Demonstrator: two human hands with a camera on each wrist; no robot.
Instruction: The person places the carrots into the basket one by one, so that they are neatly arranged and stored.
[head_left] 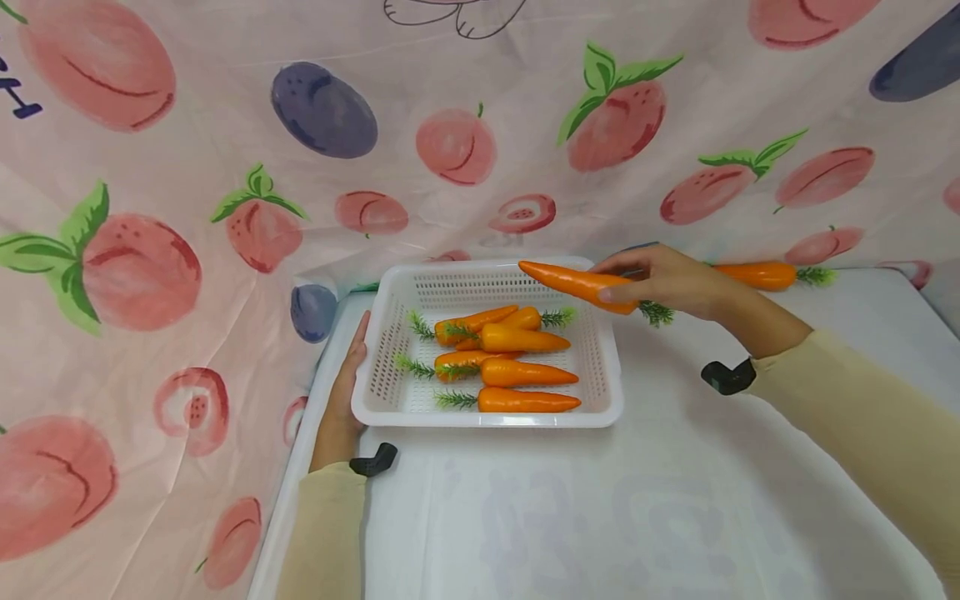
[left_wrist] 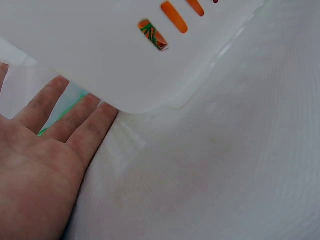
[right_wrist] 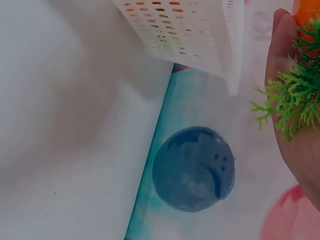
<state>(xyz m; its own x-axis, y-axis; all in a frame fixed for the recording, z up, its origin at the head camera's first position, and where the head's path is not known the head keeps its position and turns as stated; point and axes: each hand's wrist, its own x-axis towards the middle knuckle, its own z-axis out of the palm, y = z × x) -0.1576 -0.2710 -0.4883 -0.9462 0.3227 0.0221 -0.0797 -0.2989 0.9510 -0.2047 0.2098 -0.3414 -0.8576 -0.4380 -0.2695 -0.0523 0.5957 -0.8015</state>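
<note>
A carrot (head_left: 573, 283) with a green leafy top is held in my right hand (head_left: 663, 279), above the right rim of a white perforated basket (head_left: 487, 419). Its orange tip points left over the basket. In the right wrist view the leafy top (right_wrist: 295, 95) hangs beside the palm (right_wrist: 305, 145). Several carrots (head_left: 528, 400) lie inside the basket, most with tips to the right. My left hand (head_left: 347, 387) rests along the basket's left side. The left wrist view shows its straight fingers (left_wrist: 85, 117) touching the basket wall (left_wrist: 100, 55).
Another carrot (head_left: 765, 275) lies at the back right of the white table (head_left: 600, 517), behind my right forearm. A fruit-printed cloth (head_left: 450, 67) hangs along the back and left of the table.
</note>
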